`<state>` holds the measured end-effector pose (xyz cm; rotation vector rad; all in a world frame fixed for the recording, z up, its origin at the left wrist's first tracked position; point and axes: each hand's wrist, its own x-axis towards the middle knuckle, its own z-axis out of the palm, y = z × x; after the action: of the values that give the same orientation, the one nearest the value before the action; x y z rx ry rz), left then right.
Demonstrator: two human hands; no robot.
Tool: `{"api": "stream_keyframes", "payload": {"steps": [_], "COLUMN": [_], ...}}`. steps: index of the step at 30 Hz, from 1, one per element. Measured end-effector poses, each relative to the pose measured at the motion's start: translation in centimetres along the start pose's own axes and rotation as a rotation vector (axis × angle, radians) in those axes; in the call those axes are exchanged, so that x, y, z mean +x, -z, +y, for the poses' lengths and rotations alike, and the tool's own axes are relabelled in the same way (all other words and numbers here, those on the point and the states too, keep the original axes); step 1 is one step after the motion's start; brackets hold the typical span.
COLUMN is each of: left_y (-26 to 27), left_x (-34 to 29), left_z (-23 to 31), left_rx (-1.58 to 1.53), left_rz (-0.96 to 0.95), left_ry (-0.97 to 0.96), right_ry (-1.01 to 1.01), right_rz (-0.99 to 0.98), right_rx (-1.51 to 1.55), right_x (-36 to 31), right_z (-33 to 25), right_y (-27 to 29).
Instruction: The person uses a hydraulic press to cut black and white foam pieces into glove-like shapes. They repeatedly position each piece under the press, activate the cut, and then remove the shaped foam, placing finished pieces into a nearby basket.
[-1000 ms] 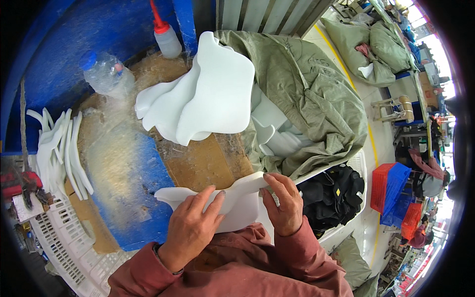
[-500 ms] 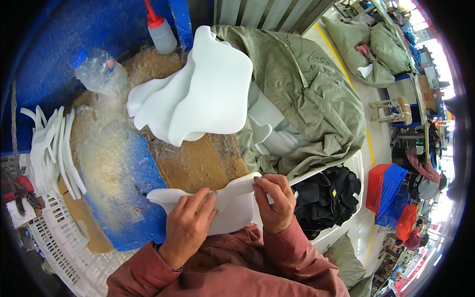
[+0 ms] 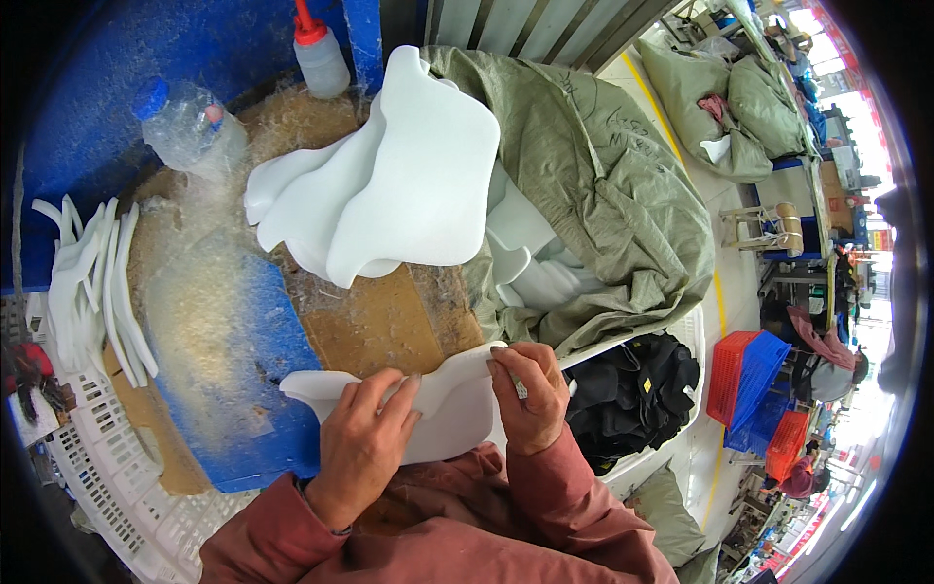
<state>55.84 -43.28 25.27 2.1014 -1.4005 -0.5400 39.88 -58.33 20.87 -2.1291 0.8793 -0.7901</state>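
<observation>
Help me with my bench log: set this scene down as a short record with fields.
Left hand: laid over a curved white piece
Right hand: pinching that piece's right end
Ahead: overlapping white sheets on brown cardboard
Far left: white pieces seen edge-on
Right: green sack holding white shapes; black items in a bin
Back: blue-capped bottle; red-topped squeeze bottle
</observation>
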Motion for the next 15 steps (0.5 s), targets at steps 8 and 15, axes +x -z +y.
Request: {"api": "stream_keyframes", "payload": {"steps": [8, 15], "left_y": [-1.2, -2.9], "left_x": [0.1, 1.0], "left_z": [2.0, 1.6], "left_rx": [0.083, 0.128], "left_rz": [0.030, -0.001], "left_ry": [-0.174, -0.120], "right_ry": [0.000, -0.083], "right_rz": [-0.001, -0.013], "right_rx": [0.001, 0.053], "right_x": [-0.2, -0.4], "right_z": [0.4, 0.4], "right_y": [-0.5, 0.1]}}
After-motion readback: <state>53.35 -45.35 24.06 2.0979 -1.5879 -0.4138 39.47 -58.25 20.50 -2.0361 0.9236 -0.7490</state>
